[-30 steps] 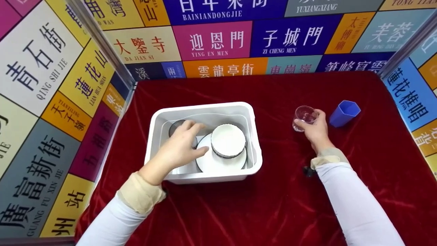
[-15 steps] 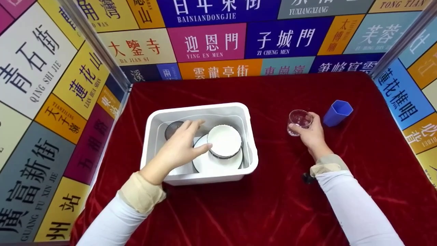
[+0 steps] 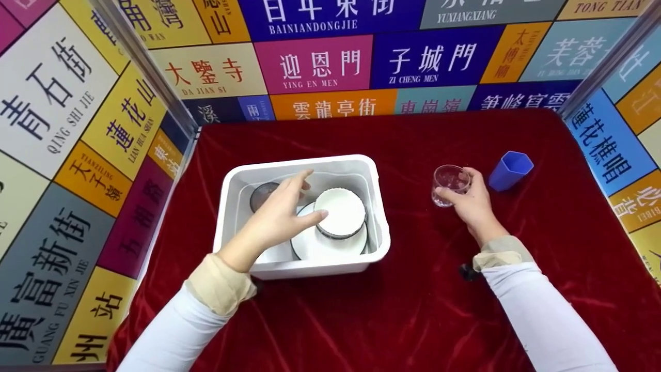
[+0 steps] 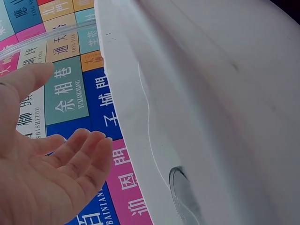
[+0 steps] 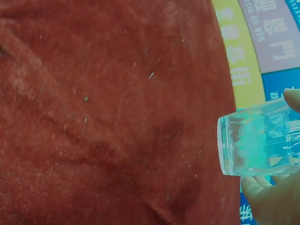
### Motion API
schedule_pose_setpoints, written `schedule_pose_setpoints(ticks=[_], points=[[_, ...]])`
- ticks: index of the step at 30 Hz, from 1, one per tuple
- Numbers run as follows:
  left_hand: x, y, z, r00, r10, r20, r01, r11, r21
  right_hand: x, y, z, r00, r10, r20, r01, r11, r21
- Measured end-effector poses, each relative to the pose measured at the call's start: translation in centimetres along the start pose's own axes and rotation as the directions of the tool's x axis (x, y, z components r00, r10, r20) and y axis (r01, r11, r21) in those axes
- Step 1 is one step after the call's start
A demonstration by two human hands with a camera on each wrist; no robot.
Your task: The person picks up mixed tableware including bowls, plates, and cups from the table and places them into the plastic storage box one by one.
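My right hand [image 3: 474, 201] grips a clear drinking glass [image 3: 448, 186] between thumb and fingers, over the red cloth right of a white plastic tub [image 3: 302, 267]. In the right wrist view the glass [image 5: 258, 140] appears with fingers [image 5: 262, 197] around it. Above the tub, my left hand [image 3: 279, 214] is held with fingers spread and nothing in it; the left wrist view also shows this hand [image 4: 61, 173] bare. Inside the tub a white bowl [image 3: 341, 212] sits on a white plate [image 3: 312, 245]. A dark see-through round piece [image 3: 262, 195] lies there too, partly hidden by the left hand.
A blue six-sided cup [image 3: 511, 169] stands just right of the right hand. Red velvet cloth [image 3: 403, 310] covers the table. Panels with printed characters [image 3: 315, 62] enclose the back and sides.
The right hand, holding the glass, has shifted slightly left, away from the blue cup. The left hand has risen a little over the tub. The head view has turned slightly.
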State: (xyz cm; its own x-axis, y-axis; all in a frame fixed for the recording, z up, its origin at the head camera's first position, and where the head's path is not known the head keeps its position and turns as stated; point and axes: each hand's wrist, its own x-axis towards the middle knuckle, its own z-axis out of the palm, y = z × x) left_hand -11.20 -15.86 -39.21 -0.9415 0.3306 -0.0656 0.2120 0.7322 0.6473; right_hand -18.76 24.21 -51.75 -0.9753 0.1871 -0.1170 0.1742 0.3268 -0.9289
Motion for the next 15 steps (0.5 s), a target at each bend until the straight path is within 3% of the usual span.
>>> schedule_pose_setpoints(ticks=[15], points=[[0.7, 0.8, 0.7, 0.999, 0.034, 0.012, -0.034, 0.998, -0.055, -2.6, -4.3, 0.5, 0.987, -0.09, 0.132, 0.083, 0.995, 0.061]])
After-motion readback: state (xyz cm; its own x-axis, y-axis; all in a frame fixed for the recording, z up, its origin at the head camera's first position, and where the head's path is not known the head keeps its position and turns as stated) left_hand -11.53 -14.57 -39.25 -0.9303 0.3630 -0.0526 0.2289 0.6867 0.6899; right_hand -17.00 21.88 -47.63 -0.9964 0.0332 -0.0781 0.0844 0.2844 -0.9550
